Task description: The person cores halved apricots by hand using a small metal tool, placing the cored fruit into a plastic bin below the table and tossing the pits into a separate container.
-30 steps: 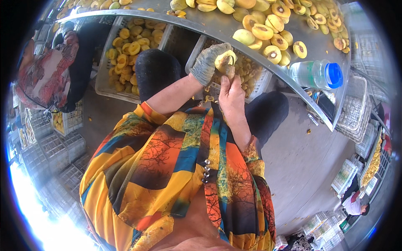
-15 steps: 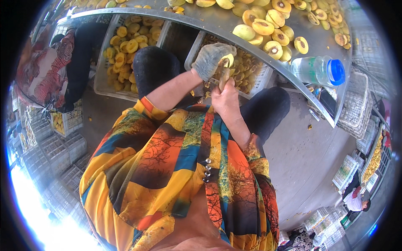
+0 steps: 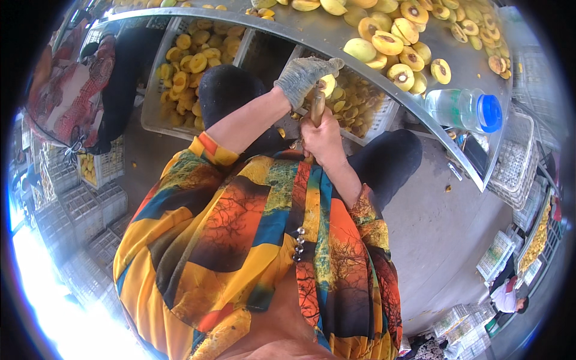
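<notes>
My left hand [image 3: 303, 79], in a grey work glove, is closed round a yellow peach half [image 3: 327, 84] above the crate between my knees. A wooden-handled tool [image 3: 317, 108] is gripped in my bare right hand [image 3: 323, 137], just below the glove. The tool's upper end meets the fruit; its working tip is hidden there. Below my hands, a white crate [image 3: 384, 120] holds more yellow fruit pieces. On the metal table [image 3: 300, 30] ahead lie several peach halves [image 3: 387, 43], some with brown stones showing.
A clear jar with a blue lid [image 3: 465, 110] lies on its side near the table's right edge. Left of my knee stands a crate of pitted halves [image 3: 192, 63]. Another person [image 3: 75, 90] sits at the left. Stacked white crates [image 3: 513, 159] stand at the right.
My left hand's fingers have shifted over the fruit and now point to the right. The tool stands more upright in my right hand. The whole view has shifted slightly.
</notes>
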